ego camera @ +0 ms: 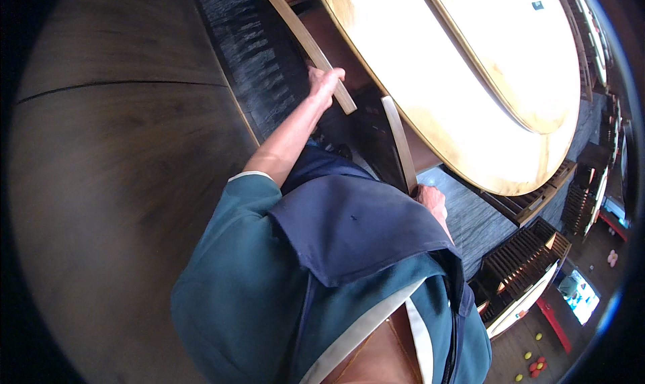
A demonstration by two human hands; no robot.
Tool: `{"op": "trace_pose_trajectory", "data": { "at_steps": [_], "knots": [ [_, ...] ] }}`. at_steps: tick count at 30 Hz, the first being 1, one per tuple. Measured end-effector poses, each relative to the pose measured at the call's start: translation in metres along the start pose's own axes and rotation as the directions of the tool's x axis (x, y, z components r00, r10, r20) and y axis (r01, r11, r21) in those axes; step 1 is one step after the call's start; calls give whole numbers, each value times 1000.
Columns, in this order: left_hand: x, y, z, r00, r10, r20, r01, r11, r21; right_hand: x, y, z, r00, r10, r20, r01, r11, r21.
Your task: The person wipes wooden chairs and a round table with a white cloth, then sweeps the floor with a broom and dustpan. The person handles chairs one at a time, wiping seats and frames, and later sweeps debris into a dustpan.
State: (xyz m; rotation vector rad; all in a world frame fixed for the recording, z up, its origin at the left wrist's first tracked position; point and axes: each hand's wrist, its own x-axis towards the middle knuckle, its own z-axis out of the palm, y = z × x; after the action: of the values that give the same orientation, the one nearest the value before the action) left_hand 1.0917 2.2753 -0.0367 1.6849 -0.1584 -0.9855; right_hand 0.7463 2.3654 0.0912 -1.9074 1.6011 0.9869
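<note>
My left hand is closed around a pale wooden rail, which looks like a chair's armrest, near its lower end. A second curved wooden armrest stands to the right, close to the table's rim. My right hand is at the near end of that armrest, its fingers curled against it and partly hidden by the wood and my navy apron. Beyond both hands lies an oval wooden table with a raised oval top tier, strongly lit. Dark and reddish-brown seat surfaces show between the armrests and the table.
A dark wood-grain panel or tabletop fills the left side. Slatted wooden chairs stand around another pale table at the lower right. Grey patterned flooring runs between them. A lit screen is farther off.
</note>
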Motion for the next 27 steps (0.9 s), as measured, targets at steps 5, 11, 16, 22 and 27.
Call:
{"op": "trace_pose_trajectory", "data": {
  "at_steps": [5, 11, 16, 22, 27],
  "knots": [
    [-6, -25, 12, 999, -36, 3, 35, 997, 68, 5, -1, 6, 997, 45, -59, -47, 998, -41],
    [-26, -12, 32, 999, 18, 43, -21, 997, 74, 29, 37, 50, 996, -78, -42, 74, 994, -83],
    [-11, -40, 45, 999, 50, 19, -51, 996, 78, 23, -2, -12, 984, -146, -102, 152, 987, 51],
    [-36, -28, 23, 994, 33, 106, -35, 999, 11, 38, 13, 2, 968, -245, -59, 250, 964, 92],
    [-60, -22, 9, 975, -89, 203, 64, 990, 126, 36, 37, 51, 954, -300, 5, 299, 951, 75]
  ]
}}
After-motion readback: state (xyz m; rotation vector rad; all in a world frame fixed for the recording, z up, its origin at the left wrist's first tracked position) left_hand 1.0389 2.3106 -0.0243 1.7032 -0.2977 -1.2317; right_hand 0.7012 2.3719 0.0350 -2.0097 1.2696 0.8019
